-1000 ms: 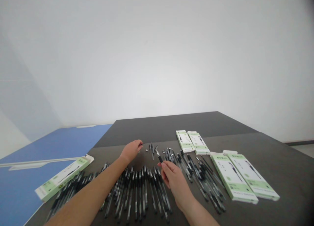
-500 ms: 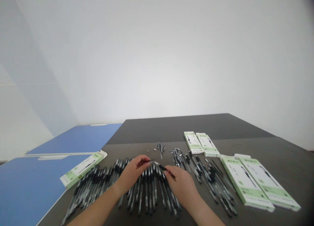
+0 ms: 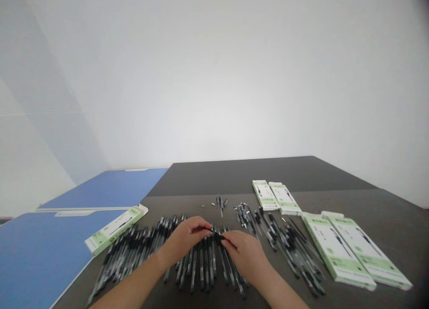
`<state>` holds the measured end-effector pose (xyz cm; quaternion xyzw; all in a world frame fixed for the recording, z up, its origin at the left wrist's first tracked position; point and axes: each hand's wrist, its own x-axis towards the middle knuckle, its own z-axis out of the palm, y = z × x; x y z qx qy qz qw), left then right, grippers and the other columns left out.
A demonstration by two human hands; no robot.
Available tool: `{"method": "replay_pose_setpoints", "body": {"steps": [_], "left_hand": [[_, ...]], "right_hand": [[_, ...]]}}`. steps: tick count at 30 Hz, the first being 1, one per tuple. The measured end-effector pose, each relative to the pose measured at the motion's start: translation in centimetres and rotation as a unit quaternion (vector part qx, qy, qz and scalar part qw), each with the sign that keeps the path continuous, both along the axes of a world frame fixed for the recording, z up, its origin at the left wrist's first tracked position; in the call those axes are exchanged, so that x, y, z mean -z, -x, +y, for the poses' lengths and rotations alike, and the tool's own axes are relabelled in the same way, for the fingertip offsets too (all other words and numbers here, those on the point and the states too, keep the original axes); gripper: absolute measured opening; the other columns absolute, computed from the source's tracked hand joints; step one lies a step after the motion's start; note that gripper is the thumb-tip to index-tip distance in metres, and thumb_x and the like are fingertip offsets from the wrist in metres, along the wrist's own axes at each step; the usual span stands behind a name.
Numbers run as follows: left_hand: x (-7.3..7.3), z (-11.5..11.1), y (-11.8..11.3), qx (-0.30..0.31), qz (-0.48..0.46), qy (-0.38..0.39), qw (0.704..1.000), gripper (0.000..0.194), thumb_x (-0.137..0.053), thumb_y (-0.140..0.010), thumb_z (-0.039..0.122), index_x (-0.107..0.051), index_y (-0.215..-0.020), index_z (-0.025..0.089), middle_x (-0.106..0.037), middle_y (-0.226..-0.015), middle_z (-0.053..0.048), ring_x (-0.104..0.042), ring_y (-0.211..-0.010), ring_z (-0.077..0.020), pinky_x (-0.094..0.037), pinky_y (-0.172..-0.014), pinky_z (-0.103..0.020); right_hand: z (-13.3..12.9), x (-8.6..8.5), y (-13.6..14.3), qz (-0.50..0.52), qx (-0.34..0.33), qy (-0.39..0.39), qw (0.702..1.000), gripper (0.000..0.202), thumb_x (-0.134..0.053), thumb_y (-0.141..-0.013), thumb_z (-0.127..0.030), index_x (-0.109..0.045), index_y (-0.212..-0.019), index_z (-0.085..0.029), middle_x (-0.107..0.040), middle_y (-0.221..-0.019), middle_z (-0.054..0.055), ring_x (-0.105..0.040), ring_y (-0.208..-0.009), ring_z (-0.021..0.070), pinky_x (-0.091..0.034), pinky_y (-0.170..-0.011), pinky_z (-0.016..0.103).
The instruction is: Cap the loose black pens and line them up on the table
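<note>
Two bare hands meet over the middle of the desk, and between their fingertips is a slim black pen (image 3: pixel 217 234), held above a row of clear-barrelled pens with black grips (image 3: pixel 201 264). The right hand (image 3: pixel 246 255) is closed around one end; the left hand (image 3: pixel 186 237) pinches the other with thumb and forefinger. From here the fingers cover most of that pen, so I can't tell whether a separate small part sits at the left end. The left forearm hides a stretch of the row beneath it, and both forearms are cut off by the bottom edge. Beyond the hands lies a little cluster of small dark and silvery parts (image 3: pixel 220 202), too tiny to make out singly. To the right, a looser heap of similar pens (image 3: pixel 295 251) overlaps itself, its count impossible to follow.

The desk (image 3: pixel 241 175) is dark grey-brown, darker across its far strip, with a blue surface edged in white (image 3: pixel 50 246) alongside at left. A white-and-green cardboard box (image 3: pixel 115 228) lies slantwise there; four flat white-and-green boxes (image 3: pixel 335 251) lie at right, their small print unreadable. Behind rises a plain pale wall (image 3: pixel 214 85), brightest at its centre.
</note>
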<state>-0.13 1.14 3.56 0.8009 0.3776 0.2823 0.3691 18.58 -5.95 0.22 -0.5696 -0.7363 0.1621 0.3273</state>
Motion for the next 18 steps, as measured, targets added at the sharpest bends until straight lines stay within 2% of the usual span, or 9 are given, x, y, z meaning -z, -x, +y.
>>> {"method": "replay_pose_setpoints", "body": {"steps": [7, 11, 14, 18], "left_hand": [[0.2, -0.1, -0.5, -0.004, 0.0, 0.012, 1.0, 0.018, -0.056, -0.075, 0.031, -0.069, -0.084, 0.022, -0.067, -0.084, -0.002, -0.058, -0.082, -0.0188, -0.042, -0.077, -0.026], [1.6, -0.4, -0.5, -0.025, -0.027, 0.016, 0.999, 0.032, -0.054, -0.078, 0.031, -0.061, -0.108, 0.024, -0.065, -0.1, -0.004, -0.058, -0.088, -0.0186, -0.042, -0.083, -0.029], [3.0, -1.2, -0.5, -0.083, -0.042, -0.039, 0.995, 0.038, -0.051, -0.08, 0.028, -0.054, -0.118, 0.024, -0.063, -0.105, -0.006, -0.058, -0.09, -0.0189, -0.042, -0.086, -0.032], [4.0, -2.5, -0.9, -0.11, -0.04, -0.13, 0.985, 0.03, -0.047, -0.083, 0.023, -0.059, -0.11, 0.026, -0.063, -0.105, -0.006, -0.056, -0.097, -0.0206, -0.04, -0.09, -0.033]], "right_hand": [[0.3, 0.3, 0.1, 0.054, -0.008, 0.016, 0.998, 0.025, -0.042, -0.085, -0.025, -0.067, -0.087, -0.022, -0.068, -0.083, 0.004, -0.06, -0.079, 0.0174, -0.039, -0.069, 0.024], [0.7, 0.5, -0.4, 0.074, 0.015, 0.029, 0.997, 0.027, -0.042, -0.084, -0.027, -0.067, -0.09, -0.021, -0.068, -0.087, 0.005, -0.061, -0.082, 0.0189, -0.041, -0.071, 0.026], [1.5, 1.2, -1.0, 0.07, 0.072, 0.044, 0.994, 0.031, -0.038, -0.085, -0.027, -0.065, -0.097, -0.018, -0.069, -0.09, 0.006, -0.061, -0.084, 0.0192, -0.043, -0.073, 0.028], [1.7, 2.3, -1.6, 0.042, 0.135, 0.057, 0.988, 0.037, -0.036, -0.083, -0.018, -0.058, -0.112, -0.01, -0.064, -0.107, 0.013, -0.057, -0.101, 0.0212, -0.041, -0.086, 0.031]]}}
